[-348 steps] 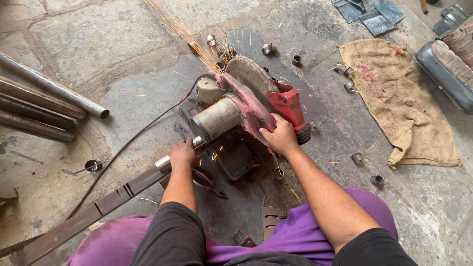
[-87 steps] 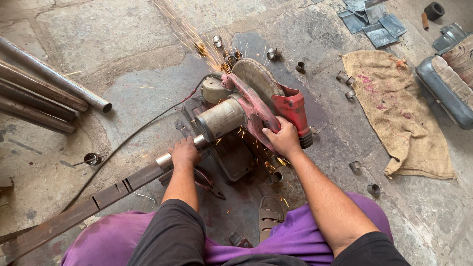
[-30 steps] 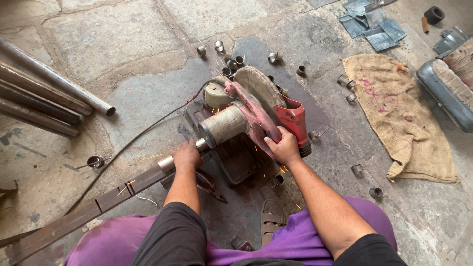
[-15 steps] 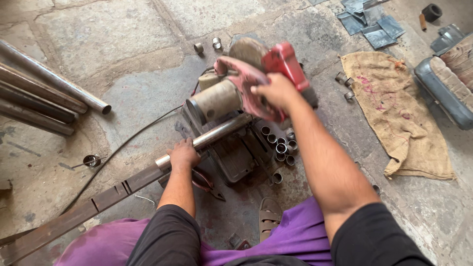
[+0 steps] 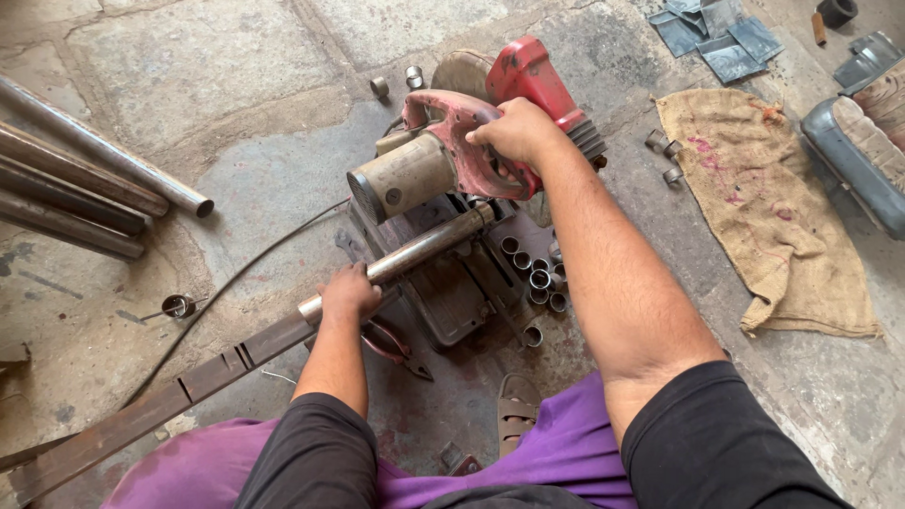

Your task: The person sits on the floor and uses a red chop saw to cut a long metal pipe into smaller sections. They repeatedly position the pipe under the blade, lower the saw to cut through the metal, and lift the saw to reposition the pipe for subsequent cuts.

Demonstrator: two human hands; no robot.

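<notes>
Right hand (image 5: pixel 514 132) clenched on the raised chop saw (image 5: pixel 471 141) handle, left hand (image 5: pixel 349 292) grasping the steel pipe (image 5: pixel 424 247) across the saw's base — keep it pinned, feed squarely.

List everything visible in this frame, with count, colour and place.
Chop saw: one, red and grey, centre, head raised.
Metal pipe: one, silver, lying in the saw's vise.
Cut pipe rings: several, grey, beside the saw base; a few more lie farther off.
Long pipes: about four, grey, upper left.
Flat steel bar: one, rusty, lower left.
Burlap sack: one, tan, right.
Metal plates: several, blue-grey, top right.
Sandal: one, brown, bottom centre.
Left hand: on the pipe.
Right hand: gripping the saw handle.
</notes>
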